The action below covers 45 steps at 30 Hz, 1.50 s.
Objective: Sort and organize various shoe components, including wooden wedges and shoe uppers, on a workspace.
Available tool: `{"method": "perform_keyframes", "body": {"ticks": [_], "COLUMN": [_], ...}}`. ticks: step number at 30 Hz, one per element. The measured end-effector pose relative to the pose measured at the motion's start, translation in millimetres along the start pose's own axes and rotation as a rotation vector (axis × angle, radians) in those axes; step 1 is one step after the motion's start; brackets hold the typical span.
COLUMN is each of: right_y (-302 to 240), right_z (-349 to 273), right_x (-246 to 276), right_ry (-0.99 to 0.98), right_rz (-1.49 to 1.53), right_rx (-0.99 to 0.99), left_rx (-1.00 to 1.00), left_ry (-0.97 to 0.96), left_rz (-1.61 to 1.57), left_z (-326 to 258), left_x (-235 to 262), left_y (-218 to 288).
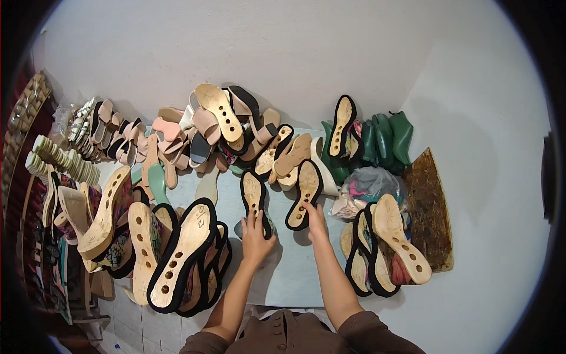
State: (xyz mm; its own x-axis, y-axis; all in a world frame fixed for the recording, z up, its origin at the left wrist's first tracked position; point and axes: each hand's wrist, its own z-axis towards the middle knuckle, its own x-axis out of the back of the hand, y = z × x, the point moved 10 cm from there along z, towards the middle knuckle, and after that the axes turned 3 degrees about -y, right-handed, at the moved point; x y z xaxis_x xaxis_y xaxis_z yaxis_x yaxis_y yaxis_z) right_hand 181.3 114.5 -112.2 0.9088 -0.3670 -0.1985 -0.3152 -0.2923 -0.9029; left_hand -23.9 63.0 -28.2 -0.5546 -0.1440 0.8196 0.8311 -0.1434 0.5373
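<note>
My left hand (256, 241) grips the heel end of a wooden wedge sole (253, 187) with a black padded edge, its fingers over the top and its thumb along the side. A similar black-edged wooden sole (308, 177) is in my right hand (316, 223), with the thumb on its face near the holes and the other fingers mostly hidden. The two soles are side by side above the pale blue table (289, 265), toe ends pointing away. Both have a row of round holes. Whether they rest on the table or are lifted, I cannot tell.
Stacked wooden wedge soles (180, 259) crowd the left, and another stack (398, 239) stands at the right. Sandals and sole parts (206, 124) pile up at the back. Green shoe lasts (383, 138), a plastic bag (371, 192) and a stained brown board (430, 212) are at the right.
</note>
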Motion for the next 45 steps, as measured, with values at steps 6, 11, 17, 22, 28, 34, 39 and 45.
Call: {"method": "perform_keyframes", "body": {"ticks": [6, 11, 17, 22, 28, 34, 39, 45], "right_y": [30.6, 34.3, 34.4, 45.3, 33.1, 7.9, 27.1, 26.1], "right_z": [-28.4, -63.4, -102.5, -102.0, -113.9, -126.3, -123.1, -113.7], "right_x": [5.7, 25.6, 41.6, 67.4, 75.7, 66.3, 51.8, 49.1], "right_ry": [-0.05, -0.112, -0.131, -0.046, -0.139, -0.093, -0.093, -0.049], "right_rz": [0.167, 0.147, 0.081, 0.006, -0.068, -0.54, -0.137, -0.406], "right_rx": [-0.188, -0.112, -0.108, -0.098, 0.031, 0.281, 0.116, 0.262], "left_rx": [0.084, -0.007, -0.242, -0.263, -0.084, -0.189, -0.22, -0.263], "left_ry": [0.0, -0.078, -0.235, -0.286, -0.25, -0.127, -0.11, -0.185], "left_rz": [-0.317, -0.444, -0.141, -0.183, -0.397, -0.31, -0.222, -0.141], "left_z": [-9.4, -46.9, -92.0, -97.2, -92.2, -76.4, -71.7, -81.0], "left_x": [0.3, -6.4, -13.5, -22.4, -13.5, -8.6, -2.5, -9.4], "left_y": [-11.0, 10.8, 50.5, 66.5, 51.8, 40.1, 46.6, 51.7]}}
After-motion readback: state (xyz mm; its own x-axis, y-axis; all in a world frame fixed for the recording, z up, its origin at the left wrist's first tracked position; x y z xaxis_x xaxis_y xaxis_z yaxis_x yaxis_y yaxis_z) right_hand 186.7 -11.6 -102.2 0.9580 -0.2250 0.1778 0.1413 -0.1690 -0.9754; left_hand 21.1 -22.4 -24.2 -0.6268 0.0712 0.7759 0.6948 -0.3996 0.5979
